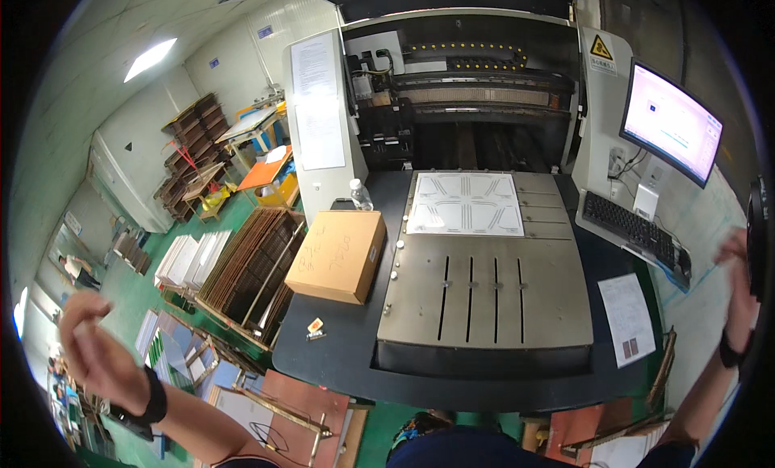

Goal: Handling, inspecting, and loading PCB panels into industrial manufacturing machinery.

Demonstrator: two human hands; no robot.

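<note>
My left hand (93, 343) is raised far out to the left, fingers loosely curled, holding nothing, with a black band on the wrist. My right hand (736, 278) is raised at the far right edge, blurred, also with a black wristband; it appears empty. Between them lies a large machine table (339, 347) with a slotted metal bed (484, 290). A white printed sheet (465, 203) lies flat at the back of the bed. A brown cardboard box (337, 254) sits on the table's left side, a clear plastic bottle (361, 195) behind it.
A keyboard (634, 234) and a monitor (672, 121) stand at the right. A paper sheet (628, 319) lies on the table's right corner, a small orange item (315, 327) near the left front. Stacks of cardboard sheets (246, 270) fill the floor at left.
</note>
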